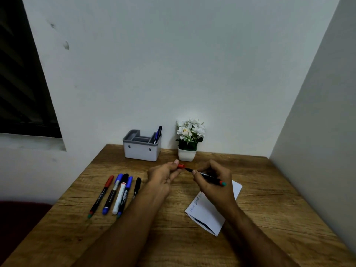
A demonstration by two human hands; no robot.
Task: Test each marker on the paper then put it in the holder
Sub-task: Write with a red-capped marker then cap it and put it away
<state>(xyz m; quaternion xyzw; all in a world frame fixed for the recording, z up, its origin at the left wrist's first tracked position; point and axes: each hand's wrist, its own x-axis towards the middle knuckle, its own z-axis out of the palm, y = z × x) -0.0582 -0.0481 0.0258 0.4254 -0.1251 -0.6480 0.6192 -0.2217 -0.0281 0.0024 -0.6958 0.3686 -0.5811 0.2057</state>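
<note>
Seen from the head camera, a person works at a wooden table [192, 247] set into the corner of a pale wall. The right hand [213, 182] pinches a slim black marker [209, 177] between thumb and fingers, its uncapped tip aimed left and its green-tipped rear end jutting out to the right. The left hand [163, 176] is curled, thumb and fingertips gripping the red cap [181, 166], which sits just off the marker's tip; whether cap and tip touch cannot be told. Both hands hover above the tabletop, in front of a small white pot of white flowers [189, 139].

Beneath the right wrist lies a folded white paper [208, 214] bearing a few handwritten words in blue ink. To the left, five capped markers [115, 193] lie side by side on the table, with red, blue and black caps pointing away from the person. At the back edge against the wall stands a white and grey holder [142, 149] with several compartments; one blue pen [158, 133] stands in its right-hand compartment. A dark window [23, 83] fills the upper left.
</note>
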